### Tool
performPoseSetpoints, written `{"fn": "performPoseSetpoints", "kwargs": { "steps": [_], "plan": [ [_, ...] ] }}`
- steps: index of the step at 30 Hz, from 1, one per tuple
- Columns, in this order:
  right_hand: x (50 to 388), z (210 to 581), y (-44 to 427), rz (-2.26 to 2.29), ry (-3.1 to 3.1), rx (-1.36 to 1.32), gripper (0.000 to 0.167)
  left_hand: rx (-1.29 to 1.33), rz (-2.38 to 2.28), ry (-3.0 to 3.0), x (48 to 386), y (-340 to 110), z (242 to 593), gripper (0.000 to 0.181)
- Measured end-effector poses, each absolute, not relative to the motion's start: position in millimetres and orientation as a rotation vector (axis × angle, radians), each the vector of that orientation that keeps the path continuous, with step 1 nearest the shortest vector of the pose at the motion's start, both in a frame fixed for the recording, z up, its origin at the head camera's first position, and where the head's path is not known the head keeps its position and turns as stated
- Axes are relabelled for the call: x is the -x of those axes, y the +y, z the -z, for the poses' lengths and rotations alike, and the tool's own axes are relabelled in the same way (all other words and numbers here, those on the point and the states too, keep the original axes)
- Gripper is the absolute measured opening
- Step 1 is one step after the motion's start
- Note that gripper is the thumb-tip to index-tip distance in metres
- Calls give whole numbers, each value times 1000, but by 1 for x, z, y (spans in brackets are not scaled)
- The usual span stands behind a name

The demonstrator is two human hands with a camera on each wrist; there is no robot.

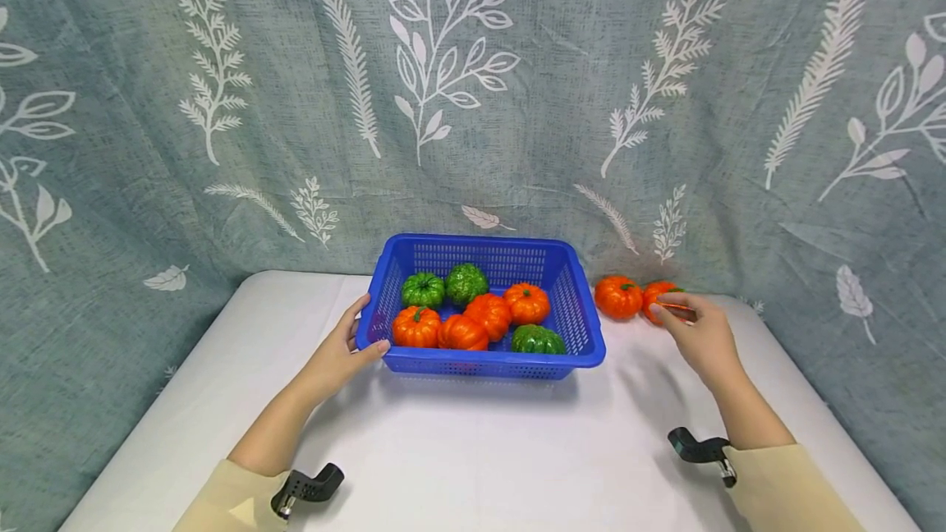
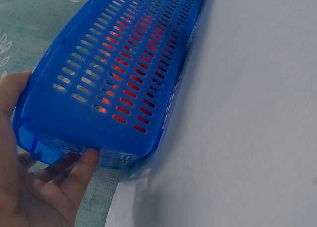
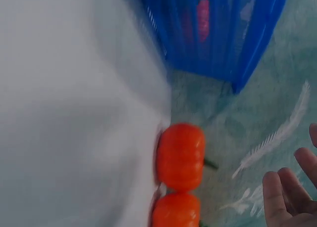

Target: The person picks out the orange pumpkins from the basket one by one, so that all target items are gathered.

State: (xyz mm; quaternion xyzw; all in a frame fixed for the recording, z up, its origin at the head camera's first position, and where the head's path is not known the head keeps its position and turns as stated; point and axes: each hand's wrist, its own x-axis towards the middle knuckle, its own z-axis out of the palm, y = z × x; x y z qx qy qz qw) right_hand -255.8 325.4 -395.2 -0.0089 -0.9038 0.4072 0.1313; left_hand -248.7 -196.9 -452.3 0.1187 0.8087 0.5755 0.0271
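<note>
The left grip (image 1: 342, 357) clasps while the right grip (image 1: 704, 337) hovers, loosely parted.

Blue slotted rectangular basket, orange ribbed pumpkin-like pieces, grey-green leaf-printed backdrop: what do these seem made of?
Blue slotted basket: likely moulded plastic, slightly glossy, given its uniform colour and regular slots.
Orange ribbed pieces: shiny, perhaps plastic or coated foam; bright highlights show the smooth surface, not the core.
Leaf-printed backdrop: apparently matte fabric, from its folds and woven-looking texture.

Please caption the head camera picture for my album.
Left hand gripping a blue basket of orange and green vegetables, right hand near two orange ones outside it.
</note>
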Motion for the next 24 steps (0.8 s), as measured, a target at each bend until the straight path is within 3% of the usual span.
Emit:
{"fn": "performPoseSetpoints", "kwargs": {
  "steps": [24],
  "plan": [
    [267, 382, 192, -1355, -2667, -457, 35, -354, -1780, 2478, 248, -197, 451, 90]
  ]
}}
